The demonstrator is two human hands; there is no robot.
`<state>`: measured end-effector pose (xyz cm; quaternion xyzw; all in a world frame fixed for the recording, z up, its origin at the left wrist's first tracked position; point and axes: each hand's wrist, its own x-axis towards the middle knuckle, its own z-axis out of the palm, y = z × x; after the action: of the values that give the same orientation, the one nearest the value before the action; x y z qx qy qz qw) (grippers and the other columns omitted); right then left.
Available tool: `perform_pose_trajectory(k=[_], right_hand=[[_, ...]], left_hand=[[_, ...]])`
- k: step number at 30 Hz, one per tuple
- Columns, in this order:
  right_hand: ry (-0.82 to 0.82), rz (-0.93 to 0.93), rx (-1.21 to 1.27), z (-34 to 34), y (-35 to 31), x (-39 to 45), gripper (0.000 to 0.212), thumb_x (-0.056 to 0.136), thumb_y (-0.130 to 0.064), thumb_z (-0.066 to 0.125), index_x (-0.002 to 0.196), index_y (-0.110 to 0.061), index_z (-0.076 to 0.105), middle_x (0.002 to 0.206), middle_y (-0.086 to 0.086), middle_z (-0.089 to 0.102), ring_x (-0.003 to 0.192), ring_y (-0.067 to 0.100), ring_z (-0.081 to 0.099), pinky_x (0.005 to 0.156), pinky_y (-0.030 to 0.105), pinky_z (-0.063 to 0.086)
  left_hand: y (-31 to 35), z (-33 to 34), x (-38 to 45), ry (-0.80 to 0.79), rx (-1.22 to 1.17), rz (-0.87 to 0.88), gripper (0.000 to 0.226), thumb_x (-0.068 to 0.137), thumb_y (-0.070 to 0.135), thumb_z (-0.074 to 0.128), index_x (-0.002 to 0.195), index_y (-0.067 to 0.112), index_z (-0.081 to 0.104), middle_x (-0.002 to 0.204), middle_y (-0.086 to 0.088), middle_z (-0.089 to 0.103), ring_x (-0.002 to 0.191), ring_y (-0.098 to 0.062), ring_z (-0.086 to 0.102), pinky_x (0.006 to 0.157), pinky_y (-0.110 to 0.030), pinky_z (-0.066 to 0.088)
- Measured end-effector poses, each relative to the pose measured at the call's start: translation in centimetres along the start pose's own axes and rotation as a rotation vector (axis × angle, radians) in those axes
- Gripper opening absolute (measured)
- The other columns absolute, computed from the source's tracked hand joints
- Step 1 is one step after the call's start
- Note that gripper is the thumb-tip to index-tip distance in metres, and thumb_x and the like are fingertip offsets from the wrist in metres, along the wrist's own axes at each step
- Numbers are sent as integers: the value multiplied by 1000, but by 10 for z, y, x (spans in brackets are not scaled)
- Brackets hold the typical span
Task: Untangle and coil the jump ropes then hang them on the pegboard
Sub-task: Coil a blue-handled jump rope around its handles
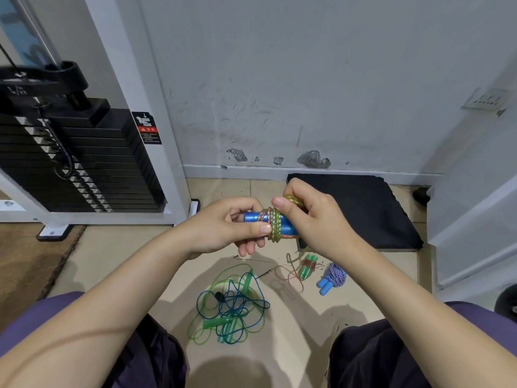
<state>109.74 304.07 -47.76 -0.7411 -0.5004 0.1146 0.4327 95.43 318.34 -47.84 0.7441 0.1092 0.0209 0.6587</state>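
Two bare forearms reach forward over the floor. Left hand [237, 225] grips the blue handles [268, 221] — a yellow-green rope [275, 225] is wound around them. Right hand [313, 217] pinches that rope's coil. Below the handles lies a tangled green and blue rope pile [229, 303]; right of it, two bundled ropes [321, 270].

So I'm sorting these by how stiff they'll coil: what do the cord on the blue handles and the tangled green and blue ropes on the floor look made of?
The cord wound round the blue handles looks like braided fibre, yellow-green with pink: a woven pattern shows. The handles look metallic or glossy plastic. The tangled ropes look like smooth translucent plastic, probably PVC; the floor shows through them.
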Motion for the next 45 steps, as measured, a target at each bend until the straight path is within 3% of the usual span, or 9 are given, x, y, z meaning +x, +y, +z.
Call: perform_pose_trajectory(k=[8, 13, 18, 25, 29, 34, 37, 40, 45], right_hand=[[19, -77, -1, 4, -1, -1, 29, 93, -34, 63, 74, -17, 50, 55, -6, 46, 53, 9, 40, 53, 29, 37], [17, -127, -31, 7, 0, -3, 31, 92, -41, 59, 75, -16, 51, 55, -2, 47, 53, 12, 42, 52, 34, 38], [27, -79, -16, 9, 3, -2, 30, 93, -36, 63, 73, -16, 52, 56, -5, 48, 54, 10, 44, 53, 32, 39], [-99, 41, 143, 2, 4, 0, 20, 91, -32, 66, 82, -16, 63, 71, 9, 58, 63, 6, 48, 62, 27, 40], [-104, 66, 251, 1, 6, 2, 22, 89, -32, 68, 95, -24, 49, 80, -4, 49, 72, 9, 46, 68, 30, 42], [-101, 75, 293, 0, 4, 4, 18, 92, -24, 67, 86, -8, 59, 77, -4, 56, 72, 9, 51, 68, 25, 43], [-147, 223, 562, -1, 2, 3, 19, 87, -30, 68, 90, -11, 65, 82, 5, 64, 70, 18, 59, 64, 32, 50], [-208, 295, 813, 0, 1, 2, 24, 85, -27, 72, 104, -14, 63, 85, 9, 64, 59, 21, 53, 56, 29, 42], [-220, 300, 740, 7, -2, 3, 38, 91, -18, 67, 127, -17, 55, 71, 2, 56, 51, 15, 36, 51, 27, 26]], left_hand=[[0, -5, -1, -262, -56, -174, 28, 94, 34, 53, 90, 6, 56, 72, -11, 60, 44, -11, 48, 41, -18, 36], [4, -6, -3, -303, 15, -245, 50, 91, 54, 50, 94, 6, 61, 61, -2, 55, 38, -7, 38, 38, -19, 27], [6, 5, -4, -117, 158, -181, 41, 89, 52, 61, 76, 13, 60, 50, 1, 51, 39, -8, 36, 41, -17, 29], [8, 4, -5, -35, 309, -113, 32, 90, 32, 66, 77, 3, 62, 52, 0, 52, 44, -6, 42, 46, -14, 34], [7, 7, -2, 0, 295, -91, 25, 88, 32, 67, 75, 12, 61, 54, -2, 55, 44, -7, 44, 47, -15, 36], [4, 7, -2, 21, 218, -62, 34, 84, 42, 70, 79, 9, 62, 58, -5, 59, 47, -13, 46, 48, -19, 38], [3, 6, 0, 78, 143, -21, 33, 86, 40, 69, 81, 8, 62, 60, -6, 60, 45, -14, 42, 46, -19, 36], [4, 5, 3, 191, 63, 21, 33, 87, 40, 68, 81, 9, 61, 60, -7, 58, 42, -13, 39, 43, -17, 33], [5, 4, 4, 325, 29, 45, 29, 94, 31, 59, 81, 6, 59, 63, -11, 57, 39, -11, 38, 40, -14, 29]])
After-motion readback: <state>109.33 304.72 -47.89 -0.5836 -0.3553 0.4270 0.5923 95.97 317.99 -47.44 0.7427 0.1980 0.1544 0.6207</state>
